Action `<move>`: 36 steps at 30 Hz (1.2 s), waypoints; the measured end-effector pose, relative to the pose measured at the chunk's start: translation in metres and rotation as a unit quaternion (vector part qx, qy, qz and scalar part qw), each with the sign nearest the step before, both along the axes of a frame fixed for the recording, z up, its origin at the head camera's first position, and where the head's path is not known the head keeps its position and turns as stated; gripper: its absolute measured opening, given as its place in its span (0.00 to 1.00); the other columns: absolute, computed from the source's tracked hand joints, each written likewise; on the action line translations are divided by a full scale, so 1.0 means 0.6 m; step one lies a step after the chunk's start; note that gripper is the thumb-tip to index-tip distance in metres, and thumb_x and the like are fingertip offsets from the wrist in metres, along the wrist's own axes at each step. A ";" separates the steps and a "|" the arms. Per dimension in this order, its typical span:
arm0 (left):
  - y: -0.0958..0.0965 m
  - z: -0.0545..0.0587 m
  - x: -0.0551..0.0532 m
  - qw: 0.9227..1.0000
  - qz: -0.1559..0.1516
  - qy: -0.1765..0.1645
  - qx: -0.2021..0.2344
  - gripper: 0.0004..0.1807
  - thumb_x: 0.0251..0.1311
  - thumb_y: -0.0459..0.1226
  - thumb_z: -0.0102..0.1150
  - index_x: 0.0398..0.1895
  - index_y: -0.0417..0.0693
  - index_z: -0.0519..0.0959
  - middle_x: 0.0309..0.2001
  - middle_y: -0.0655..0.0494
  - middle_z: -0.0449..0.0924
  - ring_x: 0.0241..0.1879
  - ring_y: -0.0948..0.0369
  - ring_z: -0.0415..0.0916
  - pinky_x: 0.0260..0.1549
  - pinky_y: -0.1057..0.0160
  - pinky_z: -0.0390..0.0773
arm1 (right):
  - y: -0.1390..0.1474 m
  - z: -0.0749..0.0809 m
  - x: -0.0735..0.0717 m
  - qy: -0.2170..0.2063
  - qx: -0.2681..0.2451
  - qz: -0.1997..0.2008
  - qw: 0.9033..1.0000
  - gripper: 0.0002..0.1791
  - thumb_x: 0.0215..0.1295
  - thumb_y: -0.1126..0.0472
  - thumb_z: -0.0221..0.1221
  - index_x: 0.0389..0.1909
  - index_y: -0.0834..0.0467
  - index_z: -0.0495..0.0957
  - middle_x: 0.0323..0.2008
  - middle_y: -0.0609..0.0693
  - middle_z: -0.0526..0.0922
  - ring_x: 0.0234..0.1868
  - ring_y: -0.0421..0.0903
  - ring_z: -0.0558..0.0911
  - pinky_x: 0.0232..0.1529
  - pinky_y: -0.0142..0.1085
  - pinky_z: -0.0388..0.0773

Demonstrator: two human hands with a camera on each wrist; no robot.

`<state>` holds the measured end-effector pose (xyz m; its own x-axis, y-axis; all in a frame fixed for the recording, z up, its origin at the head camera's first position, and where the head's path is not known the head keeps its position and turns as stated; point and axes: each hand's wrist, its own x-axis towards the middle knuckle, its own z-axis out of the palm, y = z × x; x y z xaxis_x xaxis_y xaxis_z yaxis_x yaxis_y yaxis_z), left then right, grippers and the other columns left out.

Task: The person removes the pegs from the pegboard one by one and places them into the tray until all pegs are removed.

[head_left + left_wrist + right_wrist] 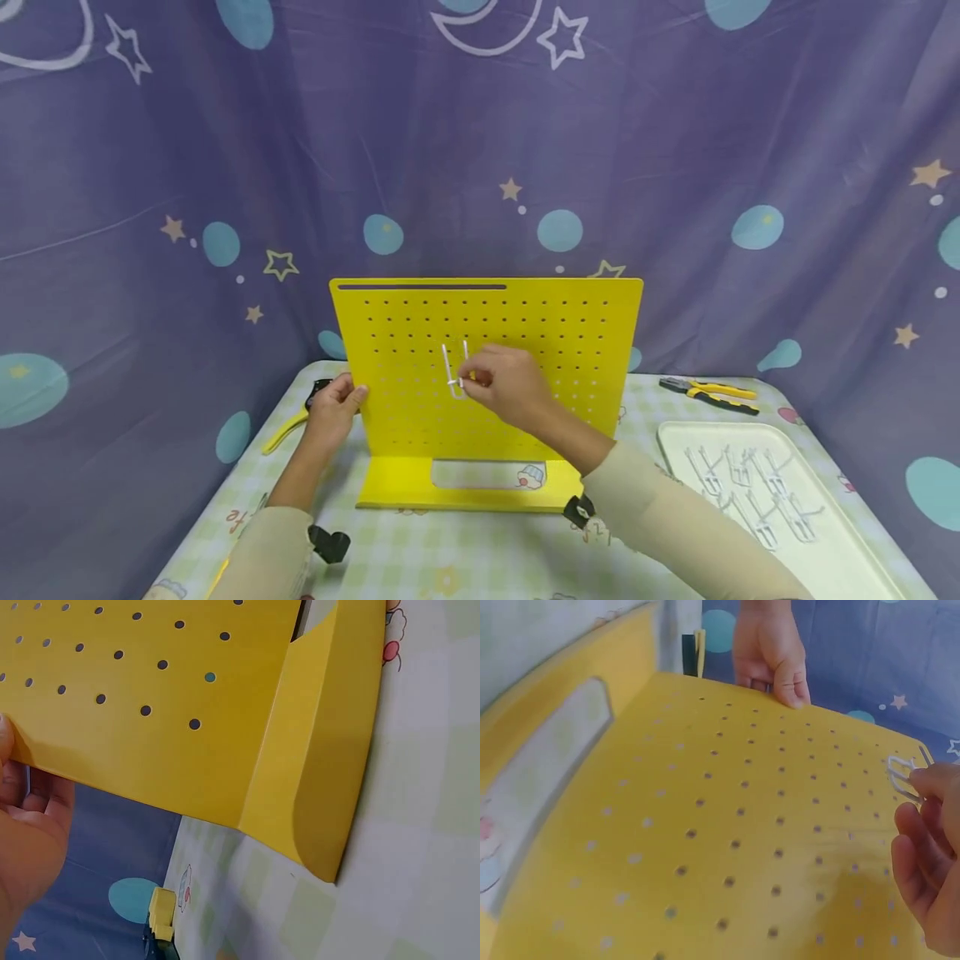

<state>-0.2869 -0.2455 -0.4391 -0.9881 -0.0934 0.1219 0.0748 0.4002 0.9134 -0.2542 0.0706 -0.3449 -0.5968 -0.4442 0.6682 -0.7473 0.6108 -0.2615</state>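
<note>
A yellow pegboard (495, 429) stands upright on its flat foot on the table. Its left edge is held by my left hand (333, 412), thumb on the front face and fingers behind, as the left wrist view also shows of the hand (30, 840). In front of the board's upper middle, my right hand (513, 387) pinches a white wire pegboard hook (447, 362) between thumb and fingertips. Two prongs of the hook point upward, close over the holes. From the right wrist view, the hook (892, 772) overlaps the board near its top edge.
On the right stands a cream tray (840, 521) with several similar wire hooks (761, 529). Pliers (712, 396) with yellow-black handles lie behind it. A yellow-handled tool (288, 431) lies left of the board. A patterned purple curtain (465, 167) hangs behind the table.
</note>
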 end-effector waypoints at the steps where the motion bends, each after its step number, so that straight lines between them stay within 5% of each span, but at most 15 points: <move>1: -0.001 0.001 0.001 1.000 0.000 0.001 0.001 0.18 0.76 0.48 0.51 0.56 0.45 0.77 0.39 0.63 0.83 0.43 0.66 0.77 0.50 0.61 0.79 | 0.010 -0.004 0.003 -0.003 -0.003 0.003 1.000 0.01 0.60 0.61 0.71 0.30 0.52 0.88 0.22 0.41 0.77 0.23 0.35 0.68 0.25 0.25 0.65; 11: -0.003 -0.003 0.002 1.000 0.001 0.001 -0.009 0.19 0.76 0.49 0.51 0.55 0.45 0.77 0.39 0.63 0.83 0.42 0.67 0.77 0.53 0.53 0.80 | 0.112 -0.036 0.040 -0.085 -0.009 -0.023 0.996 0.04 0.58 0.58 0.74 0.29 0.48 0.87 0.23 0.39 0.78 0.24 0.33 0.70 0.26 0.27 0.71; 18: -0.003 -0.005 0.003 1.000 -0.006 0.013 -0.010 0.18 0.76 0.48 0.51 0.55 0.44 0.77 0.38 0.66 0.82 0.41 0.67 0.77 0.49 0.59 0.80 | 0.199 -0.058 0.072 -0.143 -0.006 -0.035 0.989 0.06 0.60 0.59 0.73 0.30 0.42 0.86 0.25 0.33 0.78 0.26 0.29 0.74 0.30 0.30 0.79; 25: -0.006 -0.001 0.000 1.000 -0.010 0.016 -0.001 0.20 0.76 0.48 0.50 0.57 0.44 0.77 0.38 0.69 0.82 0.42 0.71 0.78 0.46 0.68 0.80 | 0.292 -0.087 0.113 -0.158 0.000 -0.036 0.987 0.10 0.59 0.60 0.73 0.32 0.39 0.85 0.29 0.30 0.82 0.28 0.26 0.78 0.29 0.30 0.79; 36: -0.005 -0.007 -0.003 1.000 -0.011 0.012 -0.006 0.18 0.76 0.50 0.50 0.52 0.44 0.77 0.36 0.68 0.81 0.41 0.68 0.77 0.47 0.65 0.80 | 0.418 -0.149 0.183 -0.183 0.013 -0.048 0.982 0.13 0.58 0.61 0.73 0.32 0.36 0.84 0.29 0.29 0.82 0.30 0.26 0.79 0.25 0.28 0.75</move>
